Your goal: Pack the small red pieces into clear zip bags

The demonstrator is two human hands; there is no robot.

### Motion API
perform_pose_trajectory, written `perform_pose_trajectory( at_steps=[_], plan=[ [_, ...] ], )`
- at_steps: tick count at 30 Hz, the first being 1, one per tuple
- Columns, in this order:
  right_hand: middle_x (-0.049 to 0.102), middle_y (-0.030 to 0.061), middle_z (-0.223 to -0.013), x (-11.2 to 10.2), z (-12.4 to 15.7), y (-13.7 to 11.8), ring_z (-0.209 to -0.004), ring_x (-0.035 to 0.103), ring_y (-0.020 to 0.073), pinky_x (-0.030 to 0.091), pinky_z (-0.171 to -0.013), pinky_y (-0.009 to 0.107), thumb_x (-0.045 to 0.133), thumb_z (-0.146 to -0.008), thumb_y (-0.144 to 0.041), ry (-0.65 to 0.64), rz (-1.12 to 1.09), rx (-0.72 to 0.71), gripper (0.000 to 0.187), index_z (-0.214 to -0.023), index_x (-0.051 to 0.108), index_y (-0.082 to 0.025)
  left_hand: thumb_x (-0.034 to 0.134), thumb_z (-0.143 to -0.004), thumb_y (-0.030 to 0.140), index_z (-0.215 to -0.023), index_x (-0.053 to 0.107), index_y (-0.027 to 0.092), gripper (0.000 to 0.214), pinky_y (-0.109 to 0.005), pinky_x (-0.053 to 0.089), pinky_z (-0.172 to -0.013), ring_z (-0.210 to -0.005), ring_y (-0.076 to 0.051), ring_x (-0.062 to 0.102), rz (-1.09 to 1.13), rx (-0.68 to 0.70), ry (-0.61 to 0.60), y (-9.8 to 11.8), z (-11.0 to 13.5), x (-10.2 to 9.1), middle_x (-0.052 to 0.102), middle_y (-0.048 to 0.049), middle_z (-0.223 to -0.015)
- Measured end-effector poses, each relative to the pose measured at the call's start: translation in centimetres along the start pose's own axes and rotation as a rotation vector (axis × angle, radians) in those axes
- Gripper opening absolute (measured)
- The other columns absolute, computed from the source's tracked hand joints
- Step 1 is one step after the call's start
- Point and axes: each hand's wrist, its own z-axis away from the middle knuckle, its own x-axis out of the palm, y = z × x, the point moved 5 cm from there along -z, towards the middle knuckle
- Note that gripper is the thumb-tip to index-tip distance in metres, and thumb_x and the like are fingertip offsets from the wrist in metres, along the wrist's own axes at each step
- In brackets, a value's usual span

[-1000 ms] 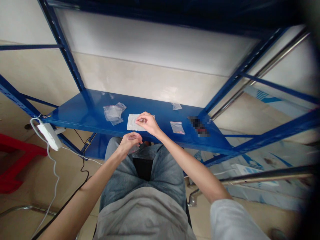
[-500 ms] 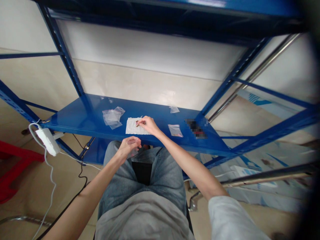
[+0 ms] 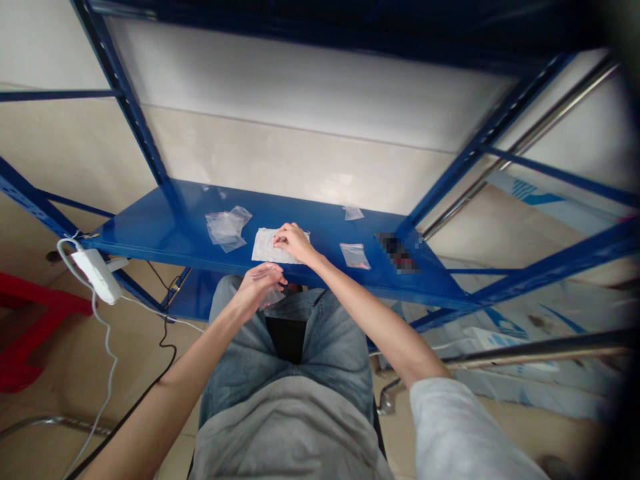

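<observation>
My left hand is closed on a clear plastic bag, which hangs over my lap just in front of the shelf edge. On the blue shelf lies a white cloth. My right hand rests above it with the fingertips pinched together at the cloth's middle. Small dark pieces show at those fingertips, too small to name. Part of the cloth is hidden under the right hand.
Several empty clear bags lie to the left on the blue shelf. A zip bag with small pieces inside lies to the right, another clear bag behind it. A blurred-out dark object sits farther right. A white power strip hangs at the left end.
The right fingers now cover most of the small reddish-brown pieces that showed on the cloth before. My left hand keeps the bag and has turned slightly. The view has shifted a little.
</observation>
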Motion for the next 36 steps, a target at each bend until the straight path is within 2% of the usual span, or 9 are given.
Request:
perform_pose_trajectory(
  at_steps=[6, 9, 12, 15, 18, 23, 26, 30, 36],
  plan=[
    [0.061, 0.0054, -0.095, -0.4, -0.2, 0.0, -0.094, 0.05, 0.0209, 0.039, -0.088, 0.035, 0.072, -0.078, -0.014, 0.03, -0.105, 0.002, 0.005, -0.078, 0.072, -0.019, 0.076, -0.071, 0.039, -0.089, 0.067, 0.015, 0.031, -0.025, 0.049, -0.063, -0.068, -0.015, 0.064, -0.267, -0.098, -0.055, -1.1, 0.2, 0.1, 0.069, -0.0061, -0.076],
    [0.063, 0.0046, -0.093, -1.7, -0.2, -0.9, -0.093, 0.052, 0.0202, 0.039, -0.088, 0.035, 0.071, -0.078, -0.015, 0.101, -0.21, 0.029, 0.003, -0.076, 0.07, -0.018, 0.075, -0.071, 0.038, -0.086, 0.067, 0.014, 0.03, -0.024, 0.047, -0.062, -0.067, -0.014, 0.063, -0.321, -0.154, -0.097, -1.3, 0.6, 0.3, 0.07, -0.0061, -0.075],
    [0.066, 0.0036, -0.088, -3.4, 1.3, -2.9, -0.088, 0.058, 0.0187, 0.042, -0.083, 0.033, 0.069, -0.08, -0.019, 0.159, -0.421, 0.058, 0.002, -0.079, 0.069, -0.017, 0.073, -0.071, 0.037, -0.084, 0.066, 0.014, 0.027, -0.024, 0.045, -0.061, -0.068, -0.014, 0.063, -0.349, -0.178, -0.128, -1.7, 0.7, 0.5, 0.069, -0.0057, -0.075],
    [0.069, 0.0034, -0.086, -4.5, 4.9, -5.4, -0.081, 0.062, 0.0175, 0.045, -0.076, 0.03, 0.066, -0.084, -0.025, 0.176, -0.637, 0.142, 0.008, -0.083, 0.069, -0.017, 0.07, -0.07, 0.03, -0.082, 0.067, 0.014, 0.021, -0.023, 0.044, -0.058, -0.067, -0.015, 0.063, -0.408, -0.205, -0.153, -2.9, 0.6, 0.6, 0.068, -0.0048, -0.072],
    [0.071, 0.0039, -0.087, -4.4, 10.0, -7.4, -0.083, 0.064, 0.0179, 0.046, -0.075, 0.029, 0.066, -0.085, -0.032, 0.137, -0.737, 0.248, 0.014, -0.086, 0.069, -0.018, 0.068, -0.065, 0.02, -0.075, 0.066, 0.013, 0.012, -0.023, 0.043, -0.057, -0.061, -0.014, 0.06, -0.504, -0.24, -0.19, -4.4, 0.7, 0.9, 0.066, -0.0033, -0.065],
    [0.07, 0.0055, -0.09, -2.9, 16.9, -7.6, -0.082, 0.065, 0.018, 0.048, -0.074, 0.029, 0.067, -0.084, -0.038, 0.198, -0.896, 0.455, 0.02, -0.089, 0.068, -0.019, 0.066, -0.066, 0.021, -0.081, 0.067, 0.014, 0.017, -0.022, 0.042, -0.055, -0.062, -0.014, 0.062, -0.515, -0.352, -0.292, -5.9, 2.3, 2.2, 0.067, -0.0036, -0.068],
    [0.07, 0.0052, -0.088, -2.3, 18.1, -7.4, -0.08, 0.064, 0.0176, 0.048, -0.072, 0.028, 0.068, -0.083, -0.038, 0.21, -0.917, 0.488, 0.021, -0.089, 0.068, -0.018, 0.067, -0.068, 0.026, -0.085, 0.067, 0.015, 0.02, -0.022, 0.042, -0.054, -0.066, -0.015, 0.064, -0.498, -0.39, -0.297, -5.9, 3.0, 2.6, 0.069, -0.0041, -0.072],
    [0.07, 0.0037, -0.086, -2.2, 17.7, -7.7, -0.076, 0.063, 0.0162, 0.046, -0.069, 0.027, 0.067, -0.084, -0.034, 0.163, -0.828, 0.422, 0.016, -0.089, 0.068, -0.019, 0.071, -0.069, 0.03, -0.082, 0.068, 0.014, 0.02, -0.023, 0.044, -0.056, -0.067, -0.015, 0.064, -0.469, -0.388, -0.281, -5.8, 2.9, 2.6, 0.07, -0.0056, -0.076],
    [0.071, 0.0031, -0.087, -2.6, 17.6, -7.8, -0.081, 0.062, 0.018, 0.046, -0.076, 0.03, 0.065, -0.087, -0.032, 0.163, -0.671, 0.354, 0.013, -0.086, 0.069, -0.02, 0.075, -0.071, 0.028, -0.087, 0.069, 0.013, 0.022, -0.026, 0.048, -0.068, -0.074, -0.015, 0.064, -0.302, -0.343, -0.369, -5.9, 2.5, 3.3, 0.069, -0.0069, -0.08]
  ],
)
